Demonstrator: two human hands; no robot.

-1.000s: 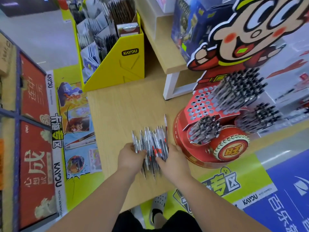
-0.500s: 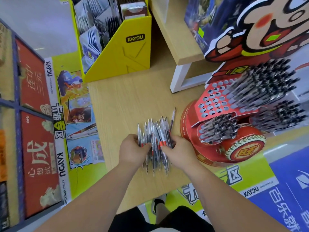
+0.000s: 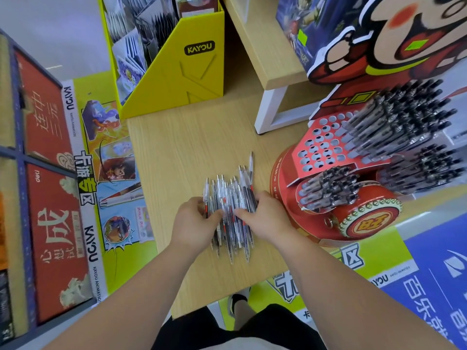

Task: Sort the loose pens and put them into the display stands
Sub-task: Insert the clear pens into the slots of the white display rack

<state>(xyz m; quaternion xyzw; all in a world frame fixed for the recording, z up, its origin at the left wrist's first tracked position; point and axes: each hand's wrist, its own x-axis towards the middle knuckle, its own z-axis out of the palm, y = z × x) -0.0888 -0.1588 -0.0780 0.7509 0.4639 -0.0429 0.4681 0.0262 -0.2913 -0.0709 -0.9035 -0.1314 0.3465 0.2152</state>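
A bundle of several loose clear pens (image 3: pixel 231 195) with black and red parts lies on the wooden table (image 3: pixel 182 147), tips toward me. My left hand (image 3: pixel 193 226) grips the bundle's left side, thumb over the pens. My right hand (image 3: pixel 265 218) holds the right side, fingers curled round the pens. One pen (image 3: pixel 251 161) sticks out farther than the others. Right beside my right hand stands the red drum-shaped display stand (image 3: pixel 316 152): its sloped panel has several empty holes on the left and rows of black pens (image 3: pixel 394 122) filling the right.
A yellow KAYOU card box (image 3: pixel 182 72) stands at the table's far left. A raised wooden shelf (image 3: pixel 267 51) with a white leg (image 3: pixel 267 112) sits behind the stand. A large cartoon cut-out (image 3: pixel 394 41) rises above the stand. Printed posters (image 3: pixel 113 173) lie left of the table.
My hands have pressed the pens closer together into a tighter bundle. The camera has tilted down and nearer, so the table and stand appear higher in view.
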